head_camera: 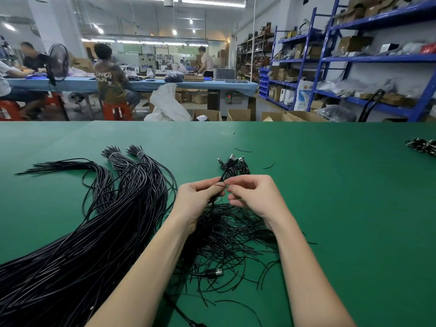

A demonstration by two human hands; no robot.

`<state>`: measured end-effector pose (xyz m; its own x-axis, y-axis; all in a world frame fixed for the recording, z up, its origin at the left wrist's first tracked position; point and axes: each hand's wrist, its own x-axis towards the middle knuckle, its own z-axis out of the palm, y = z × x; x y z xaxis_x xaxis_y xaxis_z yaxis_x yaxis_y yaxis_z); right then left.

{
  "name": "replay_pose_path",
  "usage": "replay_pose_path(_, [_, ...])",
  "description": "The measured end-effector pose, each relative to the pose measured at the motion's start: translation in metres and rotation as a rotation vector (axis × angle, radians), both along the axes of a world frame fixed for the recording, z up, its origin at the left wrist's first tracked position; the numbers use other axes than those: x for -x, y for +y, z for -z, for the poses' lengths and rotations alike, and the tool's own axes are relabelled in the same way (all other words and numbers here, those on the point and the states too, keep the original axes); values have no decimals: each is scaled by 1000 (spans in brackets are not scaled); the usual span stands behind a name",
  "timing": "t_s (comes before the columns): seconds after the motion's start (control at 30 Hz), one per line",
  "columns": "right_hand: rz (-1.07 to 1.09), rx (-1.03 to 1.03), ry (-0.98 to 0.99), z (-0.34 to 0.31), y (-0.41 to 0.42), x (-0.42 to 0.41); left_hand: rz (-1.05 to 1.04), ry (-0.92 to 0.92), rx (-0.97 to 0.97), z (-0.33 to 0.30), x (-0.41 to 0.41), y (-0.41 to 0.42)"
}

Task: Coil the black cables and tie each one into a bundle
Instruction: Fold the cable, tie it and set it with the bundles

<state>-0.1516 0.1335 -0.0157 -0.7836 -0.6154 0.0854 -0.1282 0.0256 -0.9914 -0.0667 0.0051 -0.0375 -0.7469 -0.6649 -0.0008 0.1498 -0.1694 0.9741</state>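
Observation:
My left hand (199, 195) grips a coiled black cable (226, 172) above the green table (342, 208); its USB plug (232, 158) sticks up beyond my fingers. My right hand (253, 193) pinches a thin tie wire (220, 184) that crosses the coil at my left thumb. Under both hands lies a heap of thin black tie wires (231, 234). A thick mass of long uncoiled black cables (89, 237) fans out on the left, with two groups banded near their far ends (139, 155).
Finished bundles (244, 166) lie just beyond my hands, and more bundles (423, 146) sit at the far right table edge. A loose USB plug (215, 272) lies among the ties. Stray ties (269, 165) are scattered. People work at a blue table (70, 83) behind; shelving (377, 60) stands right.

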Motion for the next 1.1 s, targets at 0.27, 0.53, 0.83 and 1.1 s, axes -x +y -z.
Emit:
replay_pose_path(0.27, [87, 86, -130, 3, -4, -3, -5, -4, 93, -1, -1, 2])
replay_pose_path(0.53, [-75, -22, -64, 5, 4, 3, 2, -4, 127, -1, -2, -1])
replay_pose_path(0.83, [-34, -58, -12, 2, 12, 6, -1, -17, 196, 0, -3, -4])
replay_pose_path(1.1, [-23, 53, -265, 9, 4, 7, 73, -31, 363, -6, -9, -5])
